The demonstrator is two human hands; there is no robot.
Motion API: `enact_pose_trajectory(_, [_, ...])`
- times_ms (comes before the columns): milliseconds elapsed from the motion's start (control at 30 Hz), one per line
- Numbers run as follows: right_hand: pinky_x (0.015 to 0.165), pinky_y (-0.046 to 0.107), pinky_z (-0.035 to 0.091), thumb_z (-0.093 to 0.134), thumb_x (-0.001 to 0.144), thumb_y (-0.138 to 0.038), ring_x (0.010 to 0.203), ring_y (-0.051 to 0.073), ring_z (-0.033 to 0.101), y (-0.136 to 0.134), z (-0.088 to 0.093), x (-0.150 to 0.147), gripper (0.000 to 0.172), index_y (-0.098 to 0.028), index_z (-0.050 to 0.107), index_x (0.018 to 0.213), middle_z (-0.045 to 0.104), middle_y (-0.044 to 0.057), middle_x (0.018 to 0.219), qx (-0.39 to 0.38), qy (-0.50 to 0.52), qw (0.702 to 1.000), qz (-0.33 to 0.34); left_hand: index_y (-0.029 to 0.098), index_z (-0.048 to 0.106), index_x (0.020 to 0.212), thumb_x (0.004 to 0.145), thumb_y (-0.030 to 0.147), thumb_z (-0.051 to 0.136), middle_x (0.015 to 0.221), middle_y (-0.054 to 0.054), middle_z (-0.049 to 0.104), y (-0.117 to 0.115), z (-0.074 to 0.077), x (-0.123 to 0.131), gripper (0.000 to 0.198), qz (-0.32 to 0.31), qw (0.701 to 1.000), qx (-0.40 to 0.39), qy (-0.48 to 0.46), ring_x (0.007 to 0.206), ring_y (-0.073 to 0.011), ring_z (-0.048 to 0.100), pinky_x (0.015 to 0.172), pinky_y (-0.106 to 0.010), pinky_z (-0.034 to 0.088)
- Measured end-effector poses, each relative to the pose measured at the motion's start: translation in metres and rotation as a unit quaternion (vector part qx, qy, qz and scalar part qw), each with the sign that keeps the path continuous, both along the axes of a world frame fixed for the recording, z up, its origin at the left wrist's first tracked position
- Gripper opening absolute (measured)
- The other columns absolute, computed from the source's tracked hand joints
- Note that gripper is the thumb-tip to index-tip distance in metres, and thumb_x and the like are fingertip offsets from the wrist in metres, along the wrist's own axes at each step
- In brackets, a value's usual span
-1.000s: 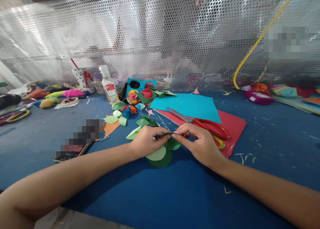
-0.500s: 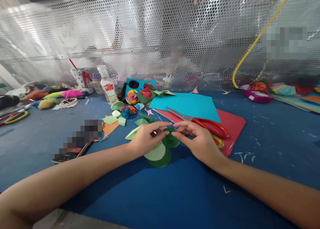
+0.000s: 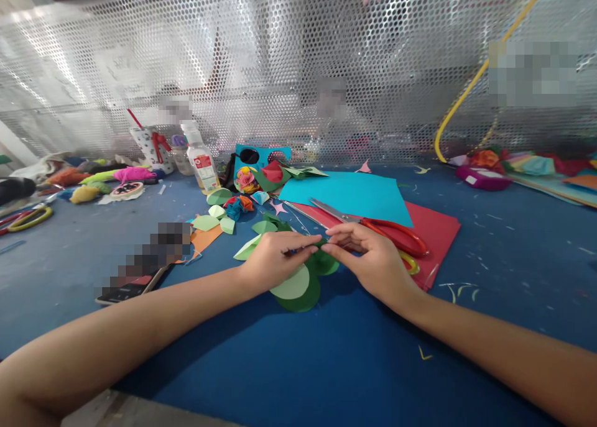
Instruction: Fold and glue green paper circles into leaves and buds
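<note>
Item: one small dark green paper piece (image 3: 321,243), edge narrow and curved, much of it covered by fingertips, so its full outline cannot be told; it sits just left of the scissors (image 3: 389,231), the pair with one red and one yellow loop. Hands: left (image 3: 280,262), thumb and fingers pinched on this piece; right (image 3: 375,256), thumb and forefinger nearly together at its edge, whether gripping it I cannot tell. Below the piece, left of the scissors: a pale green disc (image 3: 291,284) overlapping a darker green disc (image 3: 303,298). Obstructions: the right hand hides part of the scissors' yellow loop; the left covers part of the green cuttings. Under the scissors: red sheets (image 3: 436,234) and a bright blue sheet (image 3: 349,194), flat on the blue counter (image 3: 317,365). Farther left of the scissors: pale green leaf shapes (image 3: 205,222), an orange paper (image 3: 208,240) and a phone (image 3: 116,290). Containers, beyond and left of the scissors: a clear bottle (image 3: 204,163), label red and white, yellowish contents low inside; a purple-lidded jar (image 3: 181,156), contents unclear; a patterned cup (image 3: 148,148) holding a red straw (image 3: 134,117).
</note>
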State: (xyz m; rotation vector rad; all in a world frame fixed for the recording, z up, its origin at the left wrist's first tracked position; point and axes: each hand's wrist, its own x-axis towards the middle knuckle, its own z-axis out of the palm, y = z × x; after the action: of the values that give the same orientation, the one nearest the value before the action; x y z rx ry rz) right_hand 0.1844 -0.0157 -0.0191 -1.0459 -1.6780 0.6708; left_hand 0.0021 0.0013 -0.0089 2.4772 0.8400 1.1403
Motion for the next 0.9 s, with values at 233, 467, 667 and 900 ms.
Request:
enact_pose_trajectory(233, [0.064, 0.030, 0.055, 0.062, 0.074, -0.029, 0.070, 0.017, 0.065, -0.0011, -0.0002, 0.0002, 0.018, -0.019, 0.058, 0.089, 0.064, 0.002, 0.073, -0.007, 0.008, 1.000, 0.007, 0.015, 0.064, 0.100, 0.081, 0.020, 0.051, 0.080, -0.007, 0.069, -0.0001, -0.0022, -0.0001, 0.023, 0.006, 0.999, 0.031, 0.025, 0.068, -0.0130, 0.063, 0.059, -0.022, 0.050])
enact_pose_trajectory(467, [0.062, 0.029, 0.054, 0.061, 0.075, -0.026, 0.067, 0.016, 0.064, -0.0027, 0.0027, -0.0001, 0.014, -0.019, 0.059, 0.087, 0.065, 0.003, 0.074, 0.025, -0.040, 0.999, -0.012, 0.017, 0.063, 0.100, 0.081, 0.023, 0.052, 0.083, -0.005, 0.069, -0.0017, -0.0005, -0.0014, 0.023, -0.003, 0.998, 0.024, 0.050, 0.071, -0.0134, 0.063, 0.062, -0.022, 0.051])
enact_pose_trajectory(667, [0.063, 0.028, 0.054, 0.060, 0.076, -0.026, 0.068, 0.016, 0.064, -0.0038, 0.0010, -0.0003, 0.015, -0.020, 0.059, 0.089, 0.066, 0.003, 0.075, 0.052, -0.058, 0.997, -0.009, 0.019, 0.063, 0.098, 0.081, 0.022, 0.052, 0.090, -0.002, 0.069, -0.0048, 0.0033, -0.0012, 0.020, -0.007, 0.998, -0.031, 0.050, 0.075, -0.0116, 0.063, 0.065, -0.019, 0.051])
enact_pose_trajectory(900, [0.063, 0.028, 0.055, 0.060, 0.075, -0.023, 0.067, 0.016, 0.065, -0.0046, 0.0030, -0.0005, 0.013, -0.020, 0.059, 0.087, 0.066, 0.002, 0.075, 0.044, -0.038, 0.998, 0.014, 0.017, 0.065, 0.099, 0.081, 0.021, 0.054, 0.084, -0.004, 0.071, -0.0016, -0.0013, -0.0005, 0.022, -0.008, 0.999, 0.010, 0.034, 0.067, -0.0132, 0.065, 0.062, -0.021, 0.052])
